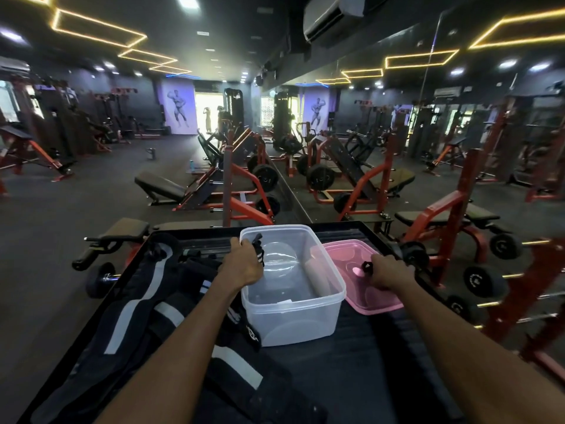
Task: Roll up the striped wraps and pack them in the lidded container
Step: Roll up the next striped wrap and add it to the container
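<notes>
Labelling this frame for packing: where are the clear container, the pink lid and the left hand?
clear container (301, 324), head view, front wall.
pink lid (348, 255), head view, bare top surface.
left hand (244, 264), head view, back of hand.

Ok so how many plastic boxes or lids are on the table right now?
2. The clear container stands open mid-table, between the hands, with the left hand at its rim. The pink lid lies right beside it, under the right hand. None seems hidden.
</notes>
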Demonstrator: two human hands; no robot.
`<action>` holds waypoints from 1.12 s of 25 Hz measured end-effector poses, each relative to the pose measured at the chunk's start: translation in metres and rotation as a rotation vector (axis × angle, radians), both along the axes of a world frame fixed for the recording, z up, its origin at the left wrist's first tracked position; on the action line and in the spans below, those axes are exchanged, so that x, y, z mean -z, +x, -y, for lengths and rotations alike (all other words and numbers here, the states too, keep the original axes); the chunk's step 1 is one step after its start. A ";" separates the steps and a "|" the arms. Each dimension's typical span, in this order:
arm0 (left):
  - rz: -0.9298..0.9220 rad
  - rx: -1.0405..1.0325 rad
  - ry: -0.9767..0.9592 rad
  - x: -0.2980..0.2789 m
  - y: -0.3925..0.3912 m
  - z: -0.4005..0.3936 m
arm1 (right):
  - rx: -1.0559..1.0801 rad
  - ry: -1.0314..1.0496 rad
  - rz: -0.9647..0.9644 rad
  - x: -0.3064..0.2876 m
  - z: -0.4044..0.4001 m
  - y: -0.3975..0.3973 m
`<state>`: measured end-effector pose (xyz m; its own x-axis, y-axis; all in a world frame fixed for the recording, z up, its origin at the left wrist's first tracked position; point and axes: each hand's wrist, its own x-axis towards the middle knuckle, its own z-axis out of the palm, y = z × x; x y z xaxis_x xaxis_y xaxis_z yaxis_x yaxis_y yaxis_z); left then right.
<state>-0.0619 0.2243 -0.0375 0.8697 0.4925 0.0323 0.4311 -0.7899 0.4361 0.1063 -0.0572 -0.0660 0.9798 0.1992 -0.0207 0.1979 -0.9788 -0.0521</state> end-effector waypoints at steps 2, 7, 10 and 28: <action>-0.007 -0.004 0.000 -0.001 -0.001 0.001 | -0.002 0.091 0.020 -0.004 -0.001 0.001; -0.010 -0.020 0.002 -0.001 0.000 0.001 | -0.042 0.582 -0.034 -0.041 -0.029 0.006; -0.012 -0.023 -0.001 -0.001 0.000 0.001 | -0.133 0.904 0.023 -0.068 -0.054 -0.009; 0.011 -0.013 0.027 0.003 0.000 0.001 | -0.508 0.251 -0.083 -0.055 -0.198 -0.053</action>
<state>-0.0618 0.2234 -0.0401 0.8628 0.5025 0.0555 0.4365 -0.7958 0.4198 0.0535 0.1407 -0.0114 0.7569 0.6533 0.0150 0.6255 -0.7177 -0.3060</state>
